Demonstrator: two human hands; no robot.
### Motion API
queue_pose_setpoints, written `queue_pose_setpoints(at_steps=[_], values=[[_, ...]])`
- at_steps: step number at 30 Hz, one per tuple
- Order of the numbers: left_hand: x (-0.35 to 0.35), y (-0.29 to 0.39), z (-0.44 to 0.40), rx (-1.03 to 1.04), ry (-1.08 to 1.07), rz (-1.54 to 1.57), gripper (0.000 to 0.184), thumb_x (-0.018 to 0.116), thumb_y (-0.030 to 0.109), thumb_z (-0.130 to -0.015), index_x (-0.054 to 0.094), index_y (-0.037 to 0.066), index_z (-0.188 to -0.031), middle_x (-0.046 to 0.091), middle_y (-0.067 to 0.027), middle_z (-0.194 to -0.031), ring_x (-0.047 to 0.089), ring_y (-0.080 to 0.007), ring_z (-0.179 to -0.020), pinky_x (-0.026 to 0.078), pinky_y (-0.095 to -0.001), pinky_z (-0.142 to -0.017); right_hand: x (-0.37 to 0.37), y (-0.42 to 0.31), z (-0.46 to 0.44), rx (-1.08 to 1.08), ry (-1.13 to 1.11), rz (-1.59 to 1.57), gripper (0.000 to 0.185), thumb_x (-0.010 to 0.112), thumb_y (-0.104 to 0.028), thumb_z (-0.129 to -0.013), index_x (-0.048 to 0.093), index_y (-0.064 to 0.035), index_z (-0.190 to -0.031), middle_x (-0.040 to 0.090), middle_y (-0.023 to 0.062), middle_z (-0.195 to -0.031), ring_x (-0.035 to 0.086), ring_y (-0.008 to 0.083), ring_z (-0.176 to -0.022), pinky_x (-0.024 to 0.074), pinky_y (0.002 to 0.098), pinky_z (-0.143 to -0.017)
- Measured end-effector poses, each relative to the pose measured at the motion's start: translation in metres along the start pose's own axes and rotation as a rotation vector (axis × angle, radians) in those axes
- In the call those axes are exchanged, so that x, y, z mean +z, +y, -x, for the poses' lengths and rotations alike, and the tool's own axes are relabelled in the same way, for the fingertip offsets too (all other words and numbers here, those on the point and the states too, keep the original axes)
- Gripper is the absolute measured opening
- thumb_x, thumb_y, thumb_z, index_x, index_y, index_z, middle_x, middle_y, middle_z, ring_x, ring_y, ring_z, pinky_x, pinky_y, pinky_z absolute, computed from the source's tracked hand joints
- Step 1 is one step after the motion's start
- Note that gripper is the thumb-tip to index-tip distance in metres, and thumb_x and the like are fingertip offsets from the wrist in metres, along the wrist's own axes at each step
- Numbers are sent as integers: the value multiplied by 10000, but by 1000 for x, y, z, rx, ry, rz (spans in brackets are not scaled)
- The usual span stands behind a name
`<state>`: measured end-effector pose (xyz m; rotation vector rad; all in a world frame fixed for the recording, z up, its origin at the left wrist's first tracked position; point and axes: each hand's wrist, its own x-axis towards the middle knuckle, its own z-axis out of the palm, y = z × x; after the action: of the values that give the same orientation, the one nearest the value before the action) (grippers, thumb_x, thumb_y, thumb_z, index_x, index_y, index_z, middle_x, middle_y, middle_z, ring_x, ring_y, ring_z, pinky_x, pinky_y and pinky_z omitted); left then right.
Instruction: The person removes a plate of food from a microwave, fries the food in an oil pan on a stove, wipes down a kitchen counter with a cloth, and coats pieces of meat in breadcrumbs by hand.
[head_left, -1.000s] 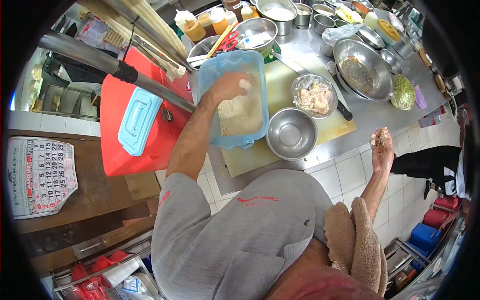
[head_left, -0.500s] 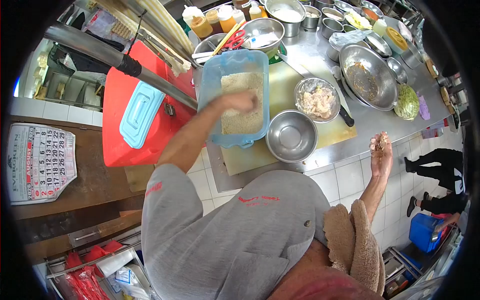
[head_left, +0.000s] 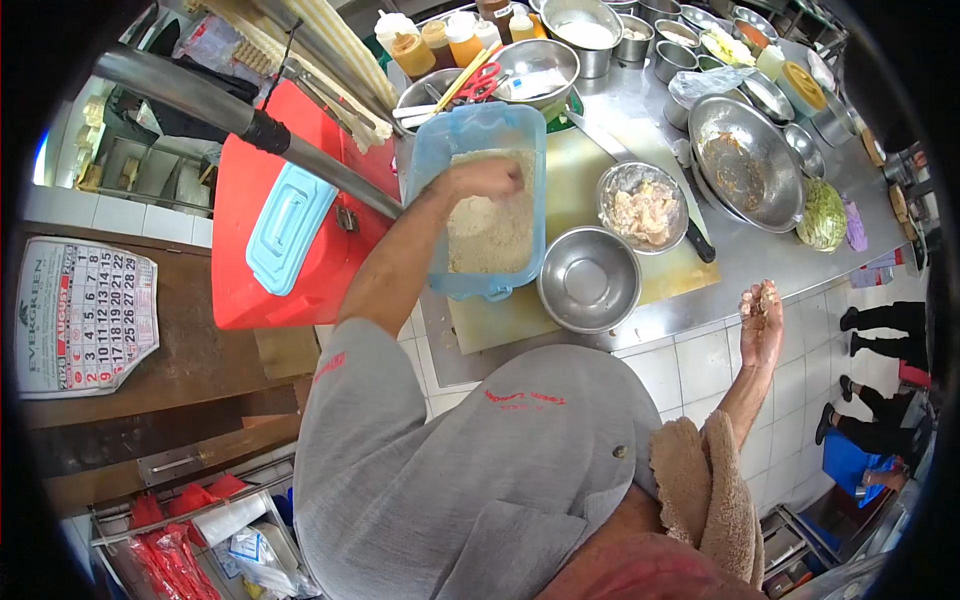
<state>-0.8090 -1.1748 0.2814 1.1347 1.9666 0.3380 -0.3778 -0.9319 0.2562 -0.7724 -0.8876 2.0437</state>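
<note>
My left hand (head_left: 490, 179) is closed in a fist inside a blue plastic tub (head_left: 422, 160), over pale crumbs (head_left: 492, 235); its fingertips are hidden, and I cannot see whether anything is in them. Held palm up beyond the counter's front edge, my right hand (head_left: 762, 325) is open, its slightly curled fingers caked with crumbs. Right of the tub stands a bare steel bowl (head_left: 590, 280). Behind it, another steel bowl holds raw, pale pink meat pieces (head_left: 645, 210). A knife with a black handle (head_left: 702, 242) lies beside the meat bowl.
A cutting board (head_left: 580, 165) lies under the bowls. Larger steel bowls (head_left: 745, 165), a cabbage (head_left: 822, 215) and sauce bottles (head_left: 463, 40) stand on the counter. Left of the tub is a red cooler (head_left: 290, 130) with a metal pole (head_left: 340, 180) across it. Other people's legs (head_left: 885, 335) show at the right.
My left fist has moved toward the far end of the tub. My right hand holds nearly the same pose. The view has shifted slightly, and another person at the right has moved.
</note>
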Motion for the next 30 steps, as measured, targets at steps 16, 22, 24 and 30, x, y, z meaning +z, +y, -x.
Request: queue_pose_setpoints(at_steps=[16, 22, 24, 30], values=[[-4, 6, 37, 163, 147, -306, 566, 689, 231, -603, 520, 16, -1099, 532, -176, -1101, 492, -302, -1046, 374, -348, -904, 15, 12, -9, 51, -38, 42, 240, 501, -64, -831, 478, 14, -1057, 555, 106, -886, 556, 186, -758, 472, 265, -642], [9, -10, 48, 368, 260, -287, 615, 693, 153, -608, 465, 18, -1164, 469, -173, -1180, 439, -316, -1096, 338, -341, -941, 19, 17, -14, 70, -36, 47, 231, 483, -80, -844, 482, 3, -1059, 552, 105, -898, 555, 180, -757, 466, 267, -645], [14, -22, 51, 295, 273, -332, 669, 712, 158, -578, 444, 0, -1170, 445, -189, -1195, 425, -325, -1105, 330, -347, -948, 21, 17, -13, 85, -43, 52, 231, 485, -81, -842, 482, 2, -1058, 552, 106, -897, 553, 179, -752, 460, 266, -642], [15, -6, 46, -177, 75, -524, 841, 767, 207, -466, 387, -65, -1165, 417, -246, -1186, 445, -343, -1075, 341, -369, -936, 17, 19, -18, 68, -49, 57, 240, 482, -75, -837, 477, 13, -1060, 550, 114, -908, 552, 184, -758, 459, 269, -645]])
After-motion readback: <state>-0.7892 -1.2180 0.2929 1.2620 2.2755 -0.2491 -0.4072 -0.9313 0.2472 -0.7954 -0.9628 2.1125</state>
